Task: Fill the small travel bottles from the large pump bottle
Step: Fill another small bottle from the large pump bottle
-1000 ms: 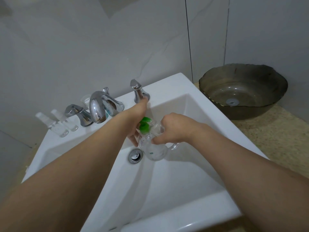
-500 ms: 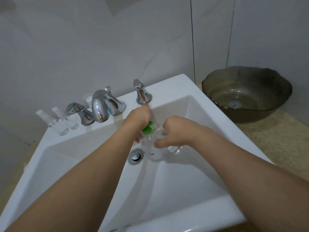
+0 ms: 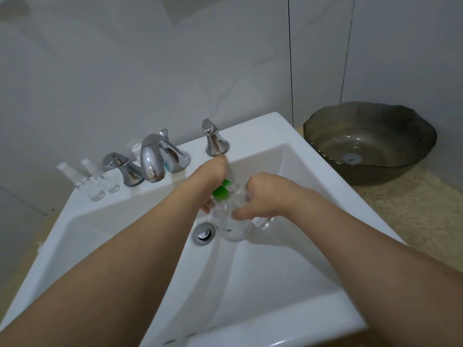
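A grey tiled wall stands behind a white sink (image 3: 263, 136) set in a speckled desk (image 3: 411, 211). Both hands meet over the middle of the sink, above the drain (image 3: 204, 233).

The left hand (image 3: 211, 175) has its grip curled round the green pump top (image 3: 221, 190) of the clear pump bottle (image 3: 234, 226). The right hand (image 3: 263, 195) comes in from the other side. Its grip is closed on the bottle's shoulder, and it also seems to hold a small clear bottle (image 3: 264, 221) that peeks out under the fingers. I cannot tell just how that small one is held.

Far to the left of the left grip, two small travel bottles (image 3: 87, 185) stand on the sink's back edge, side by side. Between them and the hands are the left tap handle (image 3: 125, 170) and the shiny spout (image 3: 151, 159). The right tap handle (image 3: 214, 140) stands just behind the left grip.

Well off to the right of the right grip, a dark glass bowl (image 3: 370, 144) sits on the desk.
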`<state>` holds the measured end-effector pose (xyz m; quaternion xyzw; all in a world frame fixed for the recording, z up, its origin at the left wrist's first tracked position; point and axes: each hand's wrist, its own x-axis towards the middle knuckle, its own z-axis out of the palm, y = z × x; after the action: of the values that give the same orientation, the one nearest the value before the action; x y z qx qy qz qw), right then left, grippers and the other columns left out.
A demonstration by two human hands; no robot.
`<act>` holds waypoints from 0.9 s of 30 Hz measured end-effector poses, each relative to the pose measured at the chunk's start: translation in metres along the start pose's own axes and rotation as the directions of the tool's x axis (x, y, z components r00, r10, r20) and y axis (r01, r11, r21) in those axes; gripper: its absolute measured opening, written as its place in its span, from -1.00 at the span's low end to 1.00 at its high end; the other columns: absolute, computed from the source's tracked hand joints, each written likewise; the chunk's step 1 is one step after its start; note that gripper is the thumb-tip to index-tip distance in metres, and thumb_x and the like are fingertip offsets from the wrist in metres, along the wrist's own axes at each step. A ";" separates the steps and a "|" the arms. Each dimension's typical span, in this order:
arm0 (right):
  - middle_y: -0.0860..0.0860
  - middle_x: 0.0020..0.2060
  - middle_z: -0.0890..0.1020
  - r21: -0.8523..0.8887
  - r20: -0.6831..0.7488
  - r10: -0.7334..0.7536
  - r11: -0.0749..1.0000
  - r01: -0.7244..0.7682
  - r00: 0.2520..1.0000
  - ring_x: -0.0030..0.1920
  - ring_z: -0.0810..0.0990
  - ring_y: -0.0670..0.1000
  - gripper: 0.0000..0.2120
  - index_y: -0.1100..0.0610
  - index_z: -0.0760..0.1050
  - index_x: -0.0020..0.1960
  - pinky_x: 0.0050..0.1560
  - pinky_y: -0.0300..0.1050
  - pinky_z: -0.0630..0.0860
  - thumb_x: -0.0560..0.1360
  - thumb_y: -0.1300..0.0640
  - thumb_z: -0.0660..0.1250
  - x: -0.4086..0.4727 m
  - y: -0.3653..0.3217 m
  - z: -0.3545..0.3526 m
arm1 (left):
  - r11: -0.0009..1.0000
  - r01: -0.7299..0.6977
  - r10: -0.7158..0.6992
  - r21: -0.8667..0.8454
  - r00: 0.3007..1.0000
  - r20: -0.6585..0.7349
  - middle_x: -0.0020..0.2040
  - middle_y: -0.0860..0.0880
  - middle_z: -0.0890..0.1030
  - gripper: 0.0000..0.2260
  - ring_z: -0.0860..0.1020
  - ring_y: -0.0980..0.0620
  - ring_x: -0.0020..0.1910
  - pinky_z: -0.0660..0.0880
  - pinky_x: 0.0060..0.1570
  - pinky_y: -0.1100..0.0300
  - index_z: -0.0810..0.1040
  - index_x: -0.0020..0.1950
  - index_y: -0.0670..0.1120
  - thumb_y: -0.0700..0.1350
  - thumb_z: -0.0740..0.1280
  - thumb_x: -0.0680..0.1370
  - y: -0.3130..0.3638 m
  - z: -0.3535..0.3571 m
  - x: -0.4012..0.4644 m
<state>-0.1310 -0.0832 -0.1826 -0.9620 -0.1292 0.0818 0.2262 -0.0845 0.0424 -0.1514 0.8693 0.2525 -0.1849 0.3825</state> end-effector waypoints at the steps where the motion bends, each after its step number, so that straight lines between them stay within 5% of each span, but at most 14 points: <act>1: -0.01 -0.41 0.49 0.003 -0.007 0.000 1.000 0.000 1.000 -0.40 0.48 0.00 -0.57 0.13 0.44 -0.30 -0.41 -0.17 0.38 0.30 -0.23 0.46 -0.001 -0.001 -0.001 | 1.000 0.022 -0.022 0.004 0.999 0.026 0.05 -0.29 0.60 -0.43 0.60 -0.36 0.00 0.54 0.14 -0.26 0.48 0.20 -0.23 0.21 -0.04 0.60 0.001 -0.002 0.000; 9: -0.01 -0.42 0.49 -0.006 -0.021 -0.011 1.000 0.011 1.000 -0.40 0.48 0.00 -0.56 0.12 0.43 -0.33 -0.44 -0.17 0.33 0.32 -0.24 0.44 -0.003 -0.005 -0.004 | 0.991 0.110 -0.090 -0.074 0.967 0.238 0.24 -0.26 0.53 -0.26 0.47 -0.47 0.23 0.31 0.24 -0.50 0.38 0.44 -0.19 0.39 0.11 0.55 0.011 -0.023 -0.002; 18: -0.01 -0.39 0.52 -0.006 0.015 0.005 1.000 -0.005 1.000 -0.36 0.54 0.01 -0.58 0.13 0.48 -0.27 -0.41 -0.17 0.39 0.30 -0.23 0.45 -0.001 -0.002 0.001 | 1.000 -0.008 0.007 0.025 1.000 0.029 0.11 -0.22 0.58 -0.52 0.56 -0.34 0.07 0.46 0.10 -0.37 0.47 0.20 -0.17 0.16 0.02 0.57 0.007 0.007 -0.001; 27: -0.03 -0.39 0.51 0.009 0.022 0.011 1.000 -0.011 1.000 -0.37 0.53 -0.01 -0.60 0.08 0.41 -0.33 -0.38 -0.17 0.39 0.28 -0.21 0.46 -0.001 -0.001 0.004 | 0.996 -0.083 0.083 -0.021 0.997 -0.004 0.29 -0.20 0.56 -0.45 0.51 -0.27 0.24 0.39 0.30 -0.21 0.50 0.33 -0.12 0.17 -0.01 0.57 0.003 0.011 0.007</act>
<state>-0.1331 -0.0807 -0.1856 -0.9607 -0.1261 0.0941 0.2285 -0.0786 0.0344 -0.1609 0.8752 0.2185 -0.1648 0.3989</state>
